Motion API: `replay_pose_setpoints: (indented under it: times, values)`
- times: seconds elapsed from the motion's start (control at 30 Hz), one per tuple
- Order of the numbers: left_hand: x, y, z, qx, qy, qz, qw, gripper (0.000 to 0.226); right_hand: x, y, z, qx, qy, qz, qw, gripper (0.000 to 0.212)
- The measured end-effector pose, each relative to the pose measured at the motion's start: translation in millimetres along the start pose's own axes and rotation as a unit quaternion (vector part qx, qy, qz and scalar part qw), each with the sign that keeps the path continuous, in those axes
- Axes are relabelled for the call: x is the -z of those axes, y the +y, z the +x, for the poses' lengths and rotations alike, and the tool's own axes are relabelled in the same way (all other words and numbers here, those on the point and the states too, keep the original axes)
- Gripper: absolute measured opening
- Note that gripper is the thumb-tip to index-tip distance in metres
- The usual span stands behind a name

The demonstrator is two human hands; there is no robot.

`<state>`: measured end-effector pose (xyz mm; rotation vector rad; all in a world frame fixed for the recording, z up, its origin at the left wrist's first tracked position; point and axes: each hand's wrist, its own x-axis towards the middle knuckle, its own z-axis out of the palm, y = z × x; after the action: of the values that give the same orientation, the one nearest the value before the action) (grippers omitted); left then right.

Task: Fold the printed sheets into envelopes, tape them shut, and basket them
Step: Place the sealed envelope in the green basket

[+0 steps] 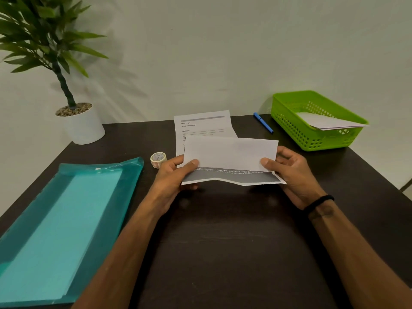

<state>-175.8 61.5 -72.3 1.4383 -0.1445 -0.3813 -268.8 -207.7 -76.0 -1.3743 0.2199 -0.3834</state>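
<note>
I'm looking down at a dark table (223, 241) pushed up against a plain pale wall (200, 52). A potted plant (44, 41) stands at the far left corner in a white pot (82, 126), pebbles on top, and it throws soft leafy shadows across the wall. Light's dim and even, with a faint sheen on the tabletop.
</note>
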Motion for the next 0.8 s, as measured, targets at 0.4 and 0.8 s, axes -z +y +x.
replay_pose_setpoints:
  times: [0.4,0.8]
  values:
    - [1.1,2.6,-1.0,0.005,-0.012,-0.095,0.995,0.042,0.5,-5.0,-2.5,0.002,-0.028,0.100,0.995,0.044]
    - [-4.1,-6.3,5.4,-0.158,0.061,0.105,0.980,0.036,-5.7,1.4,-2.8,-0.022,-0.025,0.021,0.999,0.058]
